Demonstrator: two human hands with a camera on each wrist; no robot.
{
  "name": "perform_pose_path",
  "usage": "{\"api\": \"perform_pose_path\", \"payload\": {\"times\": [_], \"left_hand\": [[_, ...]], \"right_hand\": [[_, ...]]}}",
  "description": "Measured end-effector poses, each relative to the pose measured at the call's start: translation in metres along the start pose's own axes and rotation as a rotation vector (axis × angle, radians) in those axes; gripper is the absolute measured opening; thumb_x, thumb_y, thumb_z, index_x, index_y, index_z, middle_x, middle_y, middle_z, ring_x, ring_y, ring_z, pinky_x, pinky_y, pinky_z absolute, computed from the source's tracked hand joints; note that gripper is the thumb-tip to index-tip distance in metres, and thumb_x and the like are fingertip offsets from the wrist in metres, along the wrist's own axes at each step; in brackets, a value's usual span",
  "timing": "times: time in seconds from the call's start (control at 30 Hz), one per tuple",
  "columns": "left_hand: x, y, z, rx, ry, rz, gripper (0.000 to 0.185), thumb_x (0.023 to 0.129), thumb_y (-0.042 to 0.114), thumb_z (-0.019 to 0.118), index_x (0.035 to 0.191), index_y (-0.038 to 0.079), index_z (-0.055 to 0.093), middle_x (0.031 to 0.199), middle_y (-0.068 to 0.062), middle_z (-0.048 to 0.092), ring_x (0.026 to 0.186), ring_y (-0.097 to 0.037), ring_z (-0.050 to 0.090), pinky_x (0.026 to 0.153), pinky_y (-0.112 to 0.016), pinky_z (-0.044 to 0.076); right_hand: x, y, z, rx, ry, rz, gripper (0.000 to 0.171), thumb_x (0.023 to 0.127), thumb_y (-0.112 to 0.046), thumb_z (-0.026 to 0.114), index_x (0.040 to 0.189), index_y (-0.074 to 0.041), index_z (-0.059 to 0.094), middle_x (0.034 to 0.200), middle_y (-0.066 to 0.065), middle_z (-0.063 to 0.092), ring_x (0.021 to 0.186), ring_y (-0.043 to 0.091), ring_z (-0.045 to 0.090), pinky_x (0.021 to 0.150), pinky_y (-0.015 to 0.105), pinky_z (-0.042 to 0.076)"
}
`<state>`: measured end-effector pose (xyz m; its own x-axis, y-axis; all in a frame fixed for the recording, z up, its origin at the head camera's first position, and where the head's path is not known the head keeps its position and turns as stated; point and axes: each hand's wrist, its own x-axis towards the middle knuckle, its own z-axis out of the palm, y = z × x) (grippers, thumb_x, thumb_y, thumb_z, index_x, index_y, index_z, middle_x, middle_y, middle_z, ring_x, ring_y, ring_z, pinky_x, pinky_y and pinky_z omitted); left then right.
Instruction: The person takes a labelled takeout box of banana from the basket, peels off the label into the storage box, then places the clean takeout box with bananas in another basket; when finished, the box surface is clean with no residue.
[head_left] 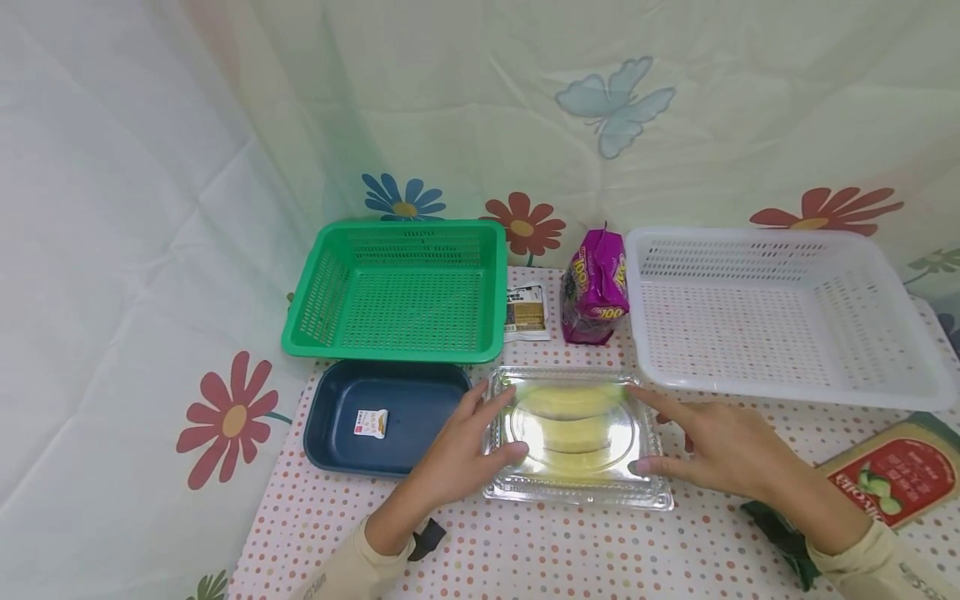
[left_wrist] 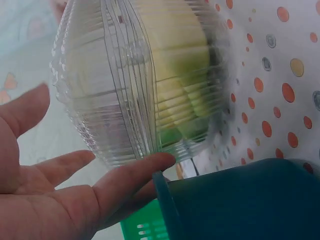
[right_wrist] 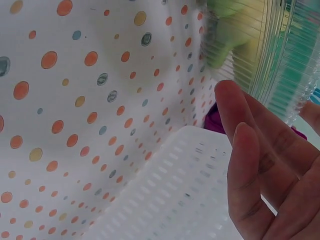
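Note:
A clear plastic clamshell box (head_left: pixel 577 479) with yellow bananas (head_left: pixel 573 402) inside lies on the dotted tablecloth at the centre. My left hand (head_left: pixel 497 425) touches the box's left side with straight, spread fingers. My right hand (head_left: pixel 643 429) touches its right side the same way. In the left wrist view the box (left_wrist: pixel 135 75) stands just past my flat palm (left_wrist: pixel 75 195), one fingertip against its ribbed wall. From the right wrist camera, the straight fingers (right_wrist: pixel 260 165) sit close beside the box (right_wrist: pixel 265 45).
A green basket (head_left: pixel 397 292) and a white basket (head_left: pixel 780 317) stand at the back, a purple bag (head_left: pixel 596 287) and a small packet (head_left: pixel 527 312) between them. A dark blue tray (head_left: pixel 337 425) holding a sachet (head_left: pixel 371 422) lies left of the box. A red-labelled pack (head_left: pixel 892 479) lies right.

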<state>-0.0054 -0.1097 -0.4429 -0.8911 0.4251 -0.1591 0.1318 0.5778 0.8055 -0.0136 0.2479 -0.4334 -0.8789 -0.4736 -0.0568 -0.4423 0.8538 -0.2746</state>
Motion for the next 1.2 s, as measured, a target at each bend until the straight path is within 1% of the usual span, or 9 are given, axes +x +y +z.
{"api": "perform_pose_path", "payload": {"times": [0.17,0.27,0.37,0.43,0.6,0.73,0.97,1.2], "left_hand": [[0.004,0.000,-0.002,0.009,-0.043,-0.026,0.084,0.094,0.046,0.071,0.163,0.025,0.028,0.170,-0.021,0.009,0.149,-0.049,0.030,0.110,-0.072,0.035],[0.006,0.002,-0.003,0.007,-0.061,-0.044,0.087,0.092,0.038,0.076,0.163,0.023,0.027,0.171,-0.020,0.007,0.150,-0.050,0.025,0.112,-0.073,0.032],[0.008,0.003,-0.004,0.007,-0.074,-0.057,0.090,0.090,0.031,0.078,0.163,0.021,0.027,0.171,-0.019,0.005,0.151,-0.049,0.023,0.114,-0.071,0.031],[0.009,0.003,-0.005,0.013,-0.082,-0.059,0.090,0.090,0.028,0.079,0.163,0.020,0.027,0.172,-0.018,0.003,0.152,-0.047,0.023,0.116,-0.068,0.031],[0.009,0.003,-0.005,0.034,-0.097,-0.056,0.090,0.090,0.025,0.079,0.163,0.016,0.027,0.172,-0.016,0.001,0.153,-0.044,0.025,0.117,-0.062,0.034],[0.011,0.004,-0.006,0.061,-0.113,-0.058,0.092,0.089,0.023,0.080,0.163,0.014,0.025,0.172,-0.017,0.000,0.153,-0.044,0.024,0.117,-0.060,0.034],[0.015,0.009,-0.008,0.069,-0.154,-0.062,0.092,0.087,0.009,0.078,0.163,0.009,0.025,0.171,-0.021,-0.003,0.154,-0.045,0.016,0.117,-0.058,0.036],[0.015,0.012,-0.008,0.060,-0.157,-0.074,0.091,0.087,0.006,0.078,0.162,0.008,0.026,0.171,-0.021,-0.002,0.155,-0.045,0.015,0.118,-0.058,0.035]], "right_hand": [[0.000,0.001,0.000,0.007,0.002,-0.012,0.089,0.078,-0.069,0.076,0.153,-0.031,0.047,0.102,-0.002,0.078,0.055,-0.010,0.042,0.046,0.019,0.033],[0.001,0.000,0.000,0.006,0.000,-0.012,0.090,0.077,-0.070,0.076,0.152,-0.031,0.048,0.093,-0.005,0.077,0.054,-0.009,0.042,0.046,0.019,0.033],[0.001,0.001,0.000,0.006,0.000,-0.015,0.091,0.076,-0.071,0.076,0.152,-0.030,0.048,0.084,-0.008,0.074,0.052,-0.008,0.040,0.046,0.019,0.033],[0.002,0.001,-0.001,0.008,0.001,-0.021,0.091,0.076,-0.071,0.076,0.152,-0.030,0.049,0.082,-0.008,0.073,0.052,-0.008,0.040,0.047,0.019,0.034],[0.003,0.001,-0.001,0.007,0.005,-0.052,0.090,0.076,-0.071,0.076,0.151,-0.028,0.050,0.090,-0.006,0.076,0.056,-0.010,0.044,0.050,0.019,0.037],[0.003,0.001,-0.002,0.024,0.001,-0.068,0.090,0.076,-0.072,0.076,0.151,-0.027,0.050,0.096,-0.006,0.077,0.059,-0.011,0.048,0.051,0.019,0.040],[0.006,0.000,-0.006,0.071,-0.070,-0.050,0.095,0.077,-0.075,0.072,0.154,-0.025,0.047,0.104,-0.002,0.078,0.064,-0.007,0.056,0.054,0.021,0.043],[0.007,-0.001,-0.006,0.106,-0.090,-0.033,0.096,0.077,-0.073,0.074,0.155,-0.024,0.046,0.105,0.000,0.078,0.068,-0.004,0.061,0.055,0.021,0.044]]}}
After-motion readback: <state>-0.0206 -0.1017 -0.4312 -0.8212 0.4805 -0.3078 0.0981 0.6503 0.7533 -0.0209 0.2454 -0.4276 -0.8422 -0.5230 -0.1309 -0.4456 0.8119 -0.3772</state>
